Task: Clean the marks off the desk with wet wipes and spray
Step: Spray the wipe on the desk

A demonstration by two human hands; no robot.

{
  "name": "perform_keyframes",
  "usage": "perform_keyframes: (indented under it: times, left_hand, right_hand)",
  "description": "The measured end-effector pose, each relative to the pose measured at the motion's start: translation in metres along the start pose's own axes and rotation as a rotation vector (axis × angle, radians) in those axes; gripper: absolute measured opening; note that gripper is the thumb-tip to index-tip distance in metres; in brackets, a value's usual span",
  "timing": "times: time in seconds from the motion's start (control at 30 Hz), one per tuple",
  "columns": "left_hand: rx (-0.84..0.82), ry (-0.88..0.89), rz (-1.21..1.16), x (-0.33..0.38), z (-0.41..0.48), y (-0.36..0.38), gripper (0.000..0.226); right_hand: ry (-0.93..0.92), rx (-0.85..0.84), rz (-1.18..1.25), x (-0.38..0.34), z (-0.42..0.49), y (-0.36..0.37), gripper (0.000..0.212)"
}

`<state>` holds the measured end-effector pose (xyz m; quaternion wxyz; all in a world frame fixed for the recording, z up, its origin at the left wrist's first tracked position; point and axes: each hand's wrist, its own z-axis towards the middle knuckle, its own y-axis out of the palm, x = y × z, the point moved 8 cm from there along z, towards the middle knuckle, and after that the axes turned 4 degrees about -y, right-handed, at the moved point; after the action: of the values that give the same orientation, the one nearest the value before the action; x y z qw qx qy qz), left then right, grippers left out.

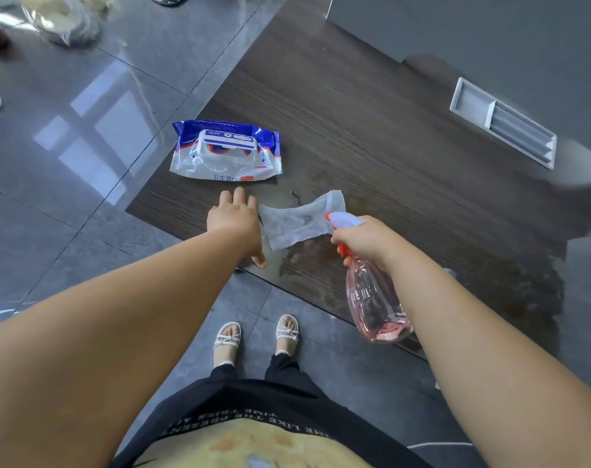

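Task is sitting midway, I'm judging: right hand (361, 239) gripping spray bottle (371, 298) right of wipe (297, 221), left hand (235, 217) hovering unclenched left of it, desk (371, 130) wet, wiping pending.

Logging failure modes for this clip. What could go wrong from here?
1. The wet patch reaches the desk's front edge. More spray could run onto the floor tiles by the feet, which would be a slip hazard.
2. The right hand holds the bottle with its nozzle over the wipe, facing the left hand. A squeeze may wet that hand.
3. The pack sits near the desk's left edge, so a wide wipe might knock it off.
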<state>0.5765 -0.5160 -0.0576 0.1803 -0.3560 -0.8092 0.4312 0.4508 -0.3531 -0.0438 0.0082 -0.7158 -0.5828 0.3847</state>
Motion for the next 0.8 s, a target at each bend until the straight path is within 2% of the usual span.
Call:
perform_keyframes:
  times: [0.3,0.47,0.7,0.8]
  left_hand:
    - [-0.015,0.006,-0.013,-0.001,-0.001,0.0,0.118]
    - [-0.006,0.008,-0.023,-0.001,-0.003,-0.001,0.116]
    - [-0.003,0.012,-0.019,-0.001,-0.001,-0.001,0.117]
    - [0.004,0.01,-0.018,-0.002,0.0,0.001,0.116]
  right_hand:
    - [0.033,0.065,-0.044,0.001,0.007,-0.02,0.042]
    - [0.02,0.021,-0.079,-0.007,0.007,-0.012,0.02]
    - [-0.108,-0.146,-0.167,-0.031,0.002,0.034,0.048]
    - [-0.127,-0.205,-0.218,-0.035,-0.002,0.048,0.048]
